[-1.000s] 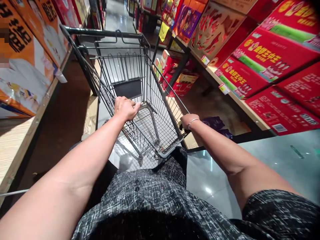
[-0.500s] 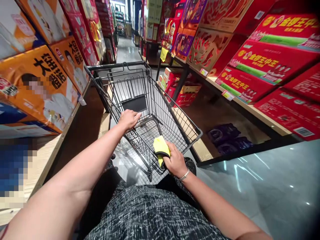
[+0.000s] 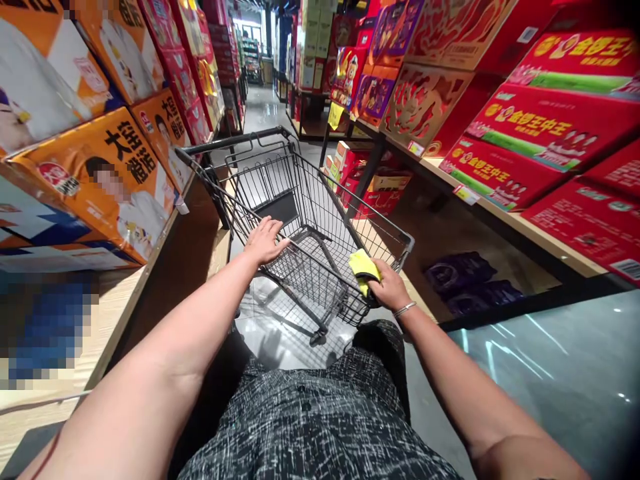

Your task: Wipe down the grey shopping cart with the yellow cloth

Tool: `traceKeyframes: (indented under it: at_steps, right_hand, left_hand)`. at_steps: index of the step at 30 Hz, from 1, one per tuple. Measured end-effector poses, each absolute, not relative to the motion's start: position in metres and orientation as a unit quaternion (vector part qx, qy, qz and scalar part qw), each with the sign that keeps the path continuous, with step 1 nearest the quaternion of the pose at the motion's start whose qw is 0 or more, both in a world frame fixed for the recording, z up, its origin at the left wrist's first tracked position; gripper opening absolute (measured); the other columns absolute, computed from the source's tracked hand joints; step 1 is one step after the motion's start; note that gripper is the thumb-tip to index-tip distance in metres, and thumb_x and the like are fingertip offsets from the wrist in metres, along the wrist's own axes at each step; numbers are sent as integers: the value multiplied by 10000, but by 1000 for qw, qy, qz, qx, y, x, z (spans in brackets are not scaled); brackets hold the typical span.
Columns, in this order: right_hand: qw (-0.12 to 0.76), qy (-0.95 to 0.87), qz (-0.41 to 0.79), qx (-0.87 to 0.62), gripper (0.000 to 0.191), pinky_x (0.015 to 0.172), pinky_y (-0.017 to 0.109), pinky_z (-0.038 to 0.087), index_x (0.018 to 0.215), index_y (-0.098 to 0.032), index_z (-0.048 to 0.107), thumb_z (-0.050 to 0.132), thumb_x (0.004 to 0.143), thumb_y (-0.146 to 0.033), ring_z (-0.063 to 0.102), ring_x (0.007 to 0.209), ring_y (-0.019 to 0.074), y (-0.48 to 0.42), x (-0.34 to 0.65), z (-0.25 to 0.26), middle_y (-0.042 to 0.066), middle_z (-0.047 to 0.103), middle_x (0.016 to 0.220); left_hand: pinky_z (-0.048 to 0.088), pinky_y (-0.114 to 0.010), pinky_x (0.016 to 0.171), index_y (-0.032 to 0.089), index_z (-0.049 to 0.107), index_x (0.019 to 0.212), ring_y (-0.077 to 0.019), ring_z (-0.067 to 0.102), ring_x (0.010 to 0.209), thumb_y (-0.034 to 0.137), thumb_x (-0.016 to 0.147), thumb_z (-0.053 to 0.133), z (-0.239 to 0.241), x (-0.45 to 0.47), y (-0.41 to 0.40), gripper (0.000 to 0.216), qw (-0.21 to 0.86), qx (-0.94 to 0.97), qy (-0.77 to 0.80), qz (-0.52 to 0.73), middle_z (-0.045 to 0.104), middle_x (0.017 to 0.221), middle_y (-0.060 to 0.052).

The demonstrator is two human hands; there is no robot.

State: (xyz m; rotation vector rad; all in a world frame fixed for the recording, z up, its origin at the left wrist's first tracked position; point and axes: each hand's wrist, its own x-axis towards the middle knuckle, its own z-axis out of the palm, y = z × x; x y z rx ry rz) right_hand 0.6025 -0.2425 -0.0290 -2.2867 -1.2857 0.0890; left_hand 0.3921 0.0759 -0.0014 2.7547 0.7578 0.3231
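Note:
A dark wire shopping cart (image 3: 320, 207) lies tipped in the aisle in front of me, its basket open toward me. My left hand (image 3: 264, 241) rests on the cart's left rim with the fingers laid over the wire. My right hand (image 3: 387, 287) is closed on a yellow cloth (image 3: 363, 265) and presses it against the near right edge of the cart. A thin bracelet sits on my right wrist.
Shelves of red gift boxes (image 3: 530, 133) run along the right, with dark purple packs (image 3: 465, 280) low down. Orange boxes (image 3: 110, 180) stand on a wooden shelf (image 3: 90, 333) at left. The glossy floor (image 3: 540, 373) stretches ahead down the aisle.
My right hand has slid with the yellow cloth along the cart's near edge toward the right corner. The left hand has kept its place on the left rim. The view has lifted slightly.

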Motion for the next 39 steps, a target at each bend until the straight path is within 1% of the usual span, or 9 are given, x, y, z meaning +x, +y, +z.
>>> traceKeyframes:
  at_steps: [2, 5, 9, 13, 18, 22, 30, 34, 39]
  right_hand:
    - [236, -460, 42, -855, 557, 1092, 433, 473, 1341, -176, 547, 501, 796, -281, 598, 1235, 297, -243, 631, -24, 139, 632, 1350]
    - [195, -422, 45, -884, 573, 1087, 419, 467, 1357, -156, 530, 499, 799, -281, 579, 1250, 303, -236, 668, -15, 156, 604, 1374]
    - [190, -357, 0, -915, 600, 1054, 423, 472, 1391, -129, 492, 476, 809, -275, 550, 1255, 322, -206, 686, 1, 190, 567, 1368]
    - [280, -406, -33, -869, 614, 1096, 396, 438, 1406, -111, 453, 449, 807, -246, 514, 1285, 294, -151, 661, 8, 188, 552, 1358]
    - [350, -374, -2, -859, 661, 1111, 381, 433, 1458, -98, 399, 438, 816, -246, 501, 1325, 277, -86, 626, 7, 191, 503, 1459]
    - [344, -325, 14, -881, 648, 1070, 416, 458, 1477, -149, 397, 439, 859, -336, 540, 1289, 314, -73, 635, 2, 172, 535, 1467]
    - [329, -326, 21, -886, 651, 973, 393, 487, 1468, -158, 407, 446, 864, -398, 637, 1122, 317, -86, 678, -8, 161, 666, 1293]
    - [334, -316, 28, -888, 650, 972, 392, 488, 1449, -142, 444, 460, 853, -403, 638, 1116, 315, -86, 688, -4, 168, 679, 1259]
    - [363, -290, 22, -885, 636, 978, 406, 485, 1431, -156, 473, 474, 841, -392, 622, 1140, 315, -89, 702, -5, 166, 664, 1295]
  left_hand:
    - [187, -494, 1292, 115, 404, 1565, -319, 145, 1595, 527, 964, 481, -1, 396, 77, 732, 181, 953, 222, 98, 358, 1656, -141]
    - [150, -480, 1307, 118, 406, 1573, -298, 107, 1605, 517, 951, 486, 1, 398, 80, 743, 249, 950, 166, 91, 336, 1670, -115]
    - [269, -460, 1278, 174, 505, 1516, -272, 330, 1541, 475, 936, 525, 8, 394, 84, 654, 284, 945, 116, 113, 450, 1610, -96]
    - [374, -447, 1217, 176, 650, 1367, -264, 521, 1373, 346, 889, 580, 12, 385, 99, 513, 209, 943, 160, 203, 602, 1453, -115]
    - [376, -540, 1177, 236, 697, 1293, -312, 461, 1385, 313, 867, 612, 22, 362, 120, 442, 115, 931, 248, 241, 612, 1420, -98]
    - [343, -572, 1170, 271, 629, 1386, -354, 348, 1473, 332, 866, 620, 40, 343, 127, 524, 53, 903, 339, 258, 504, 1546, -92]
    - [154, -588, 1258, 192, 393, 1560, -346, 163, 1582, 373, 853, 591, 69, 319, 167, 756, 2, 854, 434, 286, 345, 1655, -143]
    - [76, -641, 1257, 198, 487, 1470, -360, 196, 1572, 430, 847, 600, 72, 310, 182, 675, -1, 868, 432, 244, 459, 1576, -156]
    - [122, -608, 1264, 206, 596, 1289, -374, 351, 1478, 432, 836, 642, 65, 307, 163, 508, -38, 869, 417, 265, 567, 1419, -162]
